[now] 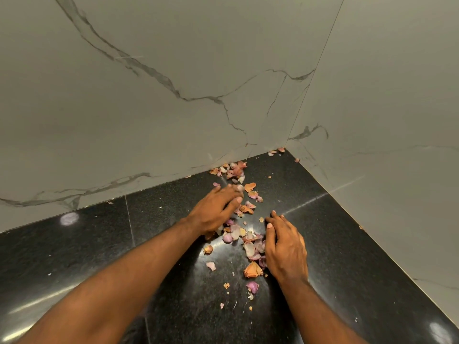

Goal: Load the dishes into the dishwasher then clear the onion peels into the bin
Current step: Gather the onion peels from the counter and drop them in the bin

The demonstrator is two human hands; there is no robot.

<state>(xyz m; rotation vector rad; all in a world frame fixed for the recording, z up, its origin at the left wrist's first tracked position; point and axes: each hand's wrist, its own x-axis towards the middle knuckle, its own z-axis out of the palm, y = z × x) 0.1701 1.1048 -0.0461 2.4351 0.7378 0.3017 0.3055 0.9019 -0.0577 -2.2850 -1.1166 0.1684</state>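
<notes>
Risk, scatter: peels are thin and dry; I judge a quick sweep would flick them off the counter or push them further into the corner.
Risk, leftovers: I count strays by the wall joint, in the far corner, and small flakes near the front edge; a single gather would likely miss them.
Risk, spill: a loose double handful may shed bits on the way to the bin, which I cannot see.
Left hand: fingers extended and blurred, lying flat over the peels, raking; nothing grasped.
Right hand: fingers straight and together, edge on the counter as a stop; nothing grasped.
Peels, position: main heap between both hands, touching the right palm's inner edge; another cluster just beyond the left fingertips at the wall.
</notes>
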